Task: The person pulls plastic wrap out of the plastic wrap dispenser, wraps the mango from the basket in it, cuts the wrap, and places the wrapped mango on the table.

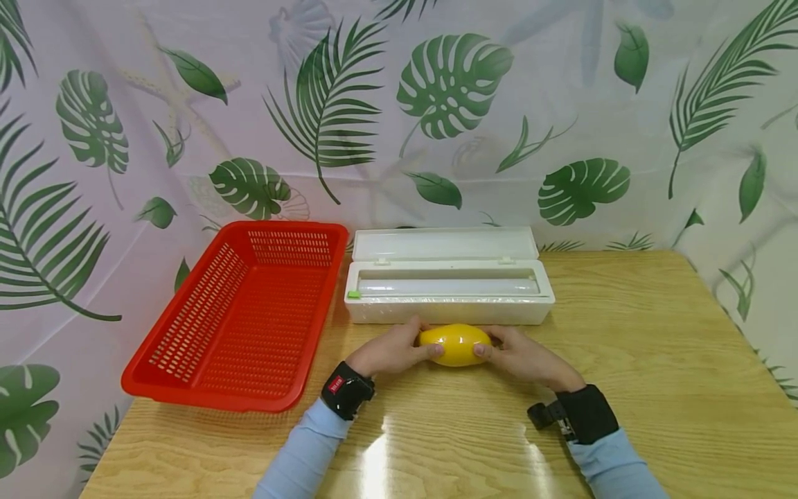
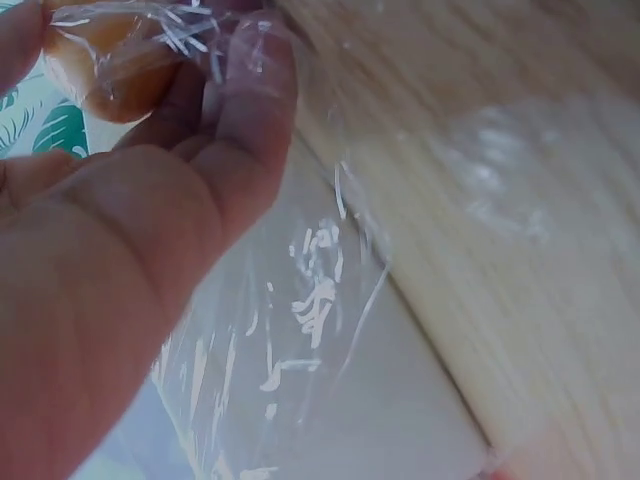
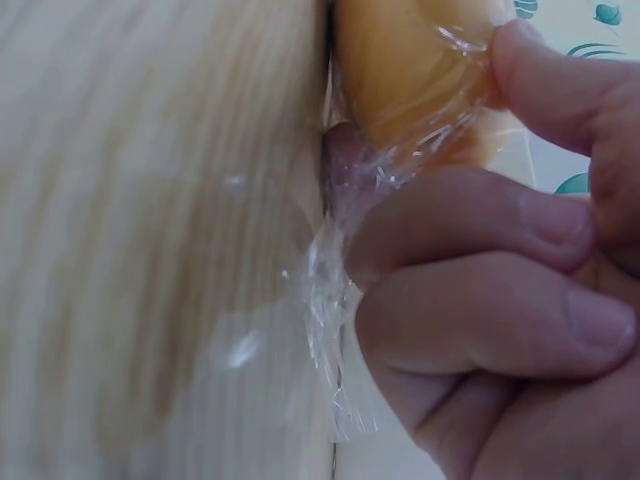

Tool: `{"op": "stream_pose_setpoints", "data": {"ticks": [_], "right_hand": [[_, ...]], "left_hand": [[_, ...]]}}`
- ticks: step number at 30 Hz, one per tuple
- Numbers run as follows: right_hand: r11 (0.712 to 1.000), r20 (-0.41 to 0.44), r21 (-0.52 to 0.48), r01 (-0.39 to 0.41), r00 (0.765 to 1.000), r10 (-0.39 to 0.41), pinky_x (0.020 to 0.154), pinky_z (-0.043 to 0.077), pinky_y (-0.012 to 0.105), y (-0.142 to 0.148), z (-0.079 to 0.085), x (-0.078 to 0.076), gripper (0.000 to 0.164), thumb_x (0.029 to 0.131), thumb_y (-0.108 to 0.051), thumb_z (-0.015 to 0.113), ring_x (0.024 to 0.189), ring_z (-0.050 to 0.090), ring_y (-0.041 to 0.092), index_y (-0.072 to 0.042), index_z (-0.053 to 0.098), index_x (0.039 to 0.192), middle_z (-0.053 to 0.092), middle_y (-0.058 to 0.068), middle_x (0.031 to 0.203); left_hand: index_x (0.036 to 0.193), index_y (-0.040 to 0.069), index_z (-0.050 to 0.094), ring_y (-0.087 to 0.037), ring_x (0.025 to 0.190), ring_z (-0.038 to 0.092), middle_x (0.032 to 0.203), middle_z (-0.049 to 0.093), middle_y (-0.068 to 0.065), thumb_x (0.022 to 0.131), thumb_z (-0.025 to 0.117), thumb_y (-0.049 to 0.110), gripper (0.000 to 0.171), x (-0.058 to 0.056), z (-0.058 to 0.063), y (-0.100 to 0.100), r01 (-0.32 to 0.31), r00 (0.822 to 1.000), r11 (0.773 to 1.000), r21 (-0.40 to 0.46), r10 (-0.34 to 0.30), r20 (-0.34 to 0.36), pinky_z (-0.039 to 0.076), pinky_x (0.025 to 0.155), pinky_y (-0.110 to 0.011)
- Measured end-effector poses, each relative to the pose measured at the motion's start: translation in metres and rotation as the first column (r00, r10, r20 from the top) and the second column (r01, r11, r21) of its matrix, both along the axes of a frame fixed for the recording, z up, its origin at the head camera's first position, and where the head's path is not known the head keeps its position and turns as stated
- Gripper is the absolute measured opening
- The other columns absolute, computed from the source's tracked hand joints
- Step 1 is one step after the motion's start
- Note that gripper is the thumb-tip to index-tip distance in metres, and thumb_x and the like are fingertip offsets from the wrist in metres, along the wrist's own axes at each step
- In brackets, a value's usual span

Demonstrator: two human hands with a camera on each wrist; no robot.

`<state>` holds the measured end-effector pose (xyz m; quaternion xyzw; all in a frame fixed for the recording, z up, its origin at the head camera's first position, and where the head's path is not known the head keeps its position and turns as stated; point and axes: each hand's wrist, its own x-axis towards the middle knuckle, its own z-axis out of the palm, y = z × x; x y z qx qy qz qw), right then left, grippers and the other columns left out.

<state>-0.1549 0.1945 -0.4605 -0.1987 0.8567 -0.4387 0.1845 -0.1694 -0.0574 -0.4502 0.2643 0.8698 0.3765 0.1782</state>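
Left hand and right hand gripping opposite ends of the fruit, wrapped in film, inward from the desk's far edge; between fruit and edge, the open box; along the left edge, the basket

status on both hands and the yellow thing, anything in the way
Left hand and right hand gripping opposite ends of yellow object. Clear film over it, crinkled near right hand. White box just beyond, seemingly not blocking.
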Motion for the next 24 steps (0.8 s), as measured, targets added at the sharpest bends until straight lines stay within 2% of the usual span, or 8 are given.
{"op": "stream_pose_setpoints", "data": {"ticks": [4, 7, 11, 16, 20, 24], "right_hand": [[1.000, 0.005, -0.010, 0.001, 1.000, -0.001, 0.095, 0.038, 0.051, 0.000, -0.001, 0.000, 0.052, 0.093, -0.040, 0.049, 0.103, 0.048, 0.023, -0.001, 0.048, 0.127, 0.054, 0.015, 0.121], [1.000, -0.005, -0.013, 0.000, 1.000, 0.000, 0.094, 0.040, 0.050, 0.000, 0.000, 0.001, 0.052, 0.093, -0.039, 0.050, 0.102, 0.049, 0.023, -0.001, 0.048, 0.127, 0.055, 0.016, 0.120], [1.000, -0.019, 0.001, 0.029, 0.999, -0.029, 0.086, 0.044, 0.046, 0.000, 0.002, 0.003, 0.053, 0.090, -0.040, 0.053, 0.095, 0.051, 0.022, -0.001, 0.051, 0.125, 0.059, 0.014, 0.112], [0.997, -0.039, 0.004, 0.083, 0.996, -0.083, 0.073, 0.047, 0.039, -0.001, 0.003, 0.004, 0.058, 0.087, -0.039, 0.060, 0.085, 0.054, 0.022, 0.003, 0.048, 0.124, 0.062, 0.015, 0.100], [0.994, -0.068, -0.008, 0.110, 0.992, -0.110, 0.069, 0.049, 0.037, 0.000, 0.003, 0.006, 0.062, 0.084, -0.039, 0.063, 0.085, 0.055, 0.023, 0.004, 0.045, 0.125, 0.062, 0.018, 0.100], [0.994, -0.136, 0.013, 0.113, 0.985, -0.110, 0.071, 0.049, 0.040, 0.003, 0.005, 0.007, 0.061, 0.080, -0.040, 0.067, 0.091, 0.054, 0.027, 0.001, 0.048, 0.120, 0.060, 0.018, 0.103]], "left_hand": [[0.115, 0.008, 0.047, -0.013, 0.076, 0.052, 0.093, 0.057, -0.003, 0.082, 0.065, 0.039, 0.049, 0.001, 0.000, -0.001, 0.036, 0.999, 0.999, -0.038, -0.037, -0.035, 0.046, 0.069, -0.028], [0.118, 0.008, 0.046, -0.013, 0.081, 0.052, 0.096, 0.057, -0.002, 0.080, 0.070, 0.034, 0.052, 0.004, 0.000, 0.000, 0.043, 0.995, 0.996, -0.083, -0.050, -0.086, 0.047, 0.075, -0.029], [0.121, 0.006, 0.048, -0.015, 0.084, 0.050, 0.101, 0.052, -0.006, 0.080, 0.070, 0.031, 0.052, 0.009, 0.004, 0.002, 0.014, 0.985, 0.988, -0.154, -0.041, -0.171, 0.047, 0.077, -0.030], [0.116, 0.005, 0.054, -0.017, 0.086, 0.046, 0.101, 0.046, -0.008, 0.078, 0.072, 0.033, 0.051, 0.012, 0.006, 0.004, -0.029, 0.971, 0.974, -0.224, -0.025, -0.236, 0.047, 0.077, -0.030], [0.114, 0.005, 0.056, -0.016, 0.085, 0.044, 0.099, 0.045, -0.007, 0.077, 0.072, 0.035, 0.050, 0.014, 0.007, 0.004, -0.039, 0.958, 0.965, -0.258, -0.038, -0.285, 0.046, 0.076, -0.030], [0.111, 0.003, 0.056, -0.016, 0.084, 0.045, 0.098, 0.047, -0.007, 0.077, 0.073, 0.034, 0.049, 0.015, 0.008, 0.004, -0.042, 0.946, 0.963, -0.267, -0.047, -0.320, 0.046, 0.075, -0.029]]}}
